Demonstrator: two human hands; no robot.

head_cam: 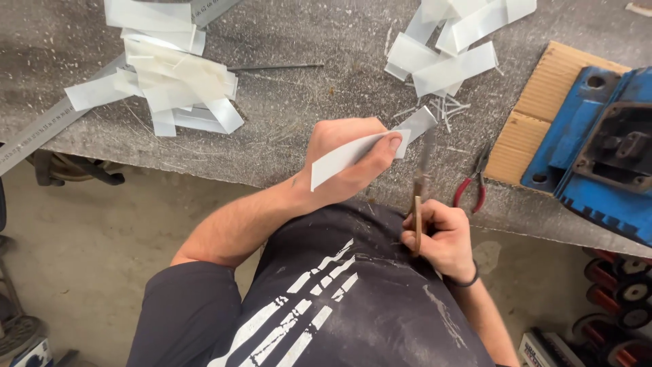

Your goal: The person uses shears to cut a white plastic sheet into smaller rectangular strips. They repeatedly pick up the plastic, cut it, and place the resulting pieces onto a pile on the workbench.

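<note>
The white strip is long, flat and narrow, angled up to the right above the table edge. My left hand holds it, fingers clamped on the strip with the thumb pressed on top, forearm reaching across my chest. My right hand sits low by my shirt, fingers wrapped tight around a thin brown-handled tool pointing up toward the strip. Heaps of similar white strips lie on the table, red-handled pliers nearby.
</note>
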